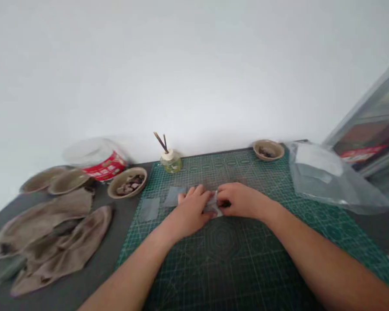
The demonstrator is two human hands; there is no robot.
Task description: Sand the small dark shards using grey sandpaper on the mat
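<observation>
Over the green cutting mat [246, 259], my left hand [192, 207] grips one side of a small clear plastic bag [216, 210], thumb below and fingers above. My right hand [238, 199] is closed, its curled fingertips pinching the bag's right edge. A dark spot shows among the right fingers; whether it is a small piece or a shadow I cannot tell. Two more small clear bags, one nearer [150, 209] and one partly behind my left hand [174, 196], lie flat on the mat.
At left are a bowl of brownish pieces [128, 183], two other bowls, a clear tub with a red label [106, 166] and a crumpled brown cloth [61, 237]. A reed diffuser [171, 161], a small bowl [268, 150] and a large plastic bag [324, 177] stand farther back.
</observation>
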